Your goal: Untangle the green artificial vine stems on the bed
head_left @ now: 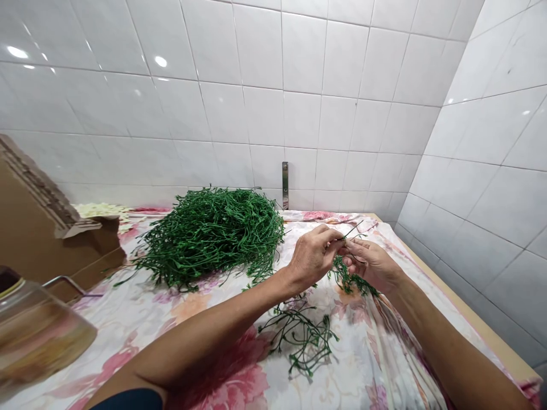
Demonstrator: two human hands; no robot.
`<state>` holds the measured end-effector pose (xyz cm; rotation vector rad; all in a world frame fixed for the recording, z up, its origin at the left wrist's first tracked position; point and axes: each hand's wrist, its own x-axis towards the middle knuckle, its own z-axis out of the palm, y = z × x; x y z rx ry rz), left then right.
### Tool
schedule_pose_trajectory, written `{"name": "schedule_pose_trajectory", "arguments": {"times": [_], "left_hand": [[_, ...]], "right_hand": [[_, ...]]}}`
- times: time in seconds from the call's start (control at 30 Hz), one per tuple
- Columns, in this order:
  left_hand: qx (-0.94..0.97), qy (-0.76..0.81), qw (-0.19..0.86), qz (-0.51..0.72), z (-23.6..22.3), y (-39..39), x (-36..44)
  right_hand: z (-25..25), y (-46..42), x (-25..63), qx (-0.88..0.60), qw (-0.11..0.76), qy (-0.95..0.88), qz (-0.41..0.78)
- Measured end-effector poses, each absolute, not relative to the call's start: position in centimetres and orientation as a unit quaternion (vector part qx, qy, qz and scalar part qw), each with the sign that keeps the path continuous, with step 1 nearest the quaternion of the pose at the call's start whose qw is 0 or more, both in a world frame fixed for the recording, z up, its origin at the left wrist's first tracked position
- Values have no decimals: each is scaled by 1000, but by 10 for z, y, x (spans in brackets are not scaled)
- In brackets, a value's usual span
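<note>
My left hand (pixel 314 253) and my right hand (pixel 372 263) meet above the flowered cloth (pixel 205 319), fingers pinched together on a thin green plastic stem (pixel 354 229) that pokes up between them. A small bunch of green sprigs (pixel 347 279) hangs below the right hand's fingers. A few loose green stems (pixel 301 336) lie on the cloth just beneath my hands. A big heap of the same green plastic stems (pixel 211 233) is piled to the left, near the wall.
A brown cardboard box (pixel 40 228) stands at the left with pale flower pieces (pixel 102 210) behind it. A blurred clear container (pixel 38 330) sits at the near left. White tiled walls close the back and right; the table edge (pixel 470 319) runs along the right.
</note>
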<state>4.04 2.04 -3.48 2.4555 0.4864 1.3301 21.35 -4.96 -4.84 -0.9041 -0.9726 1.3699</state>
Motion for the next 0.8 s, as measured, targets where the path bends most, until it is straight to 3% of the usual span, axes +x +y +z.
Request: {"name": "schedule_pose_trajectory", "arguments": {"times": [0.43, 0.8], "left_hand": [[824, 162, 239, 487, -25, 14, 41], [817, 144, 253, 497, -27, 16, 42]], "right_hand": [[-46, -51, 208, -375, 600, -416, 571], [-47, -51, 206, -370, 610, -407, 571]]}}
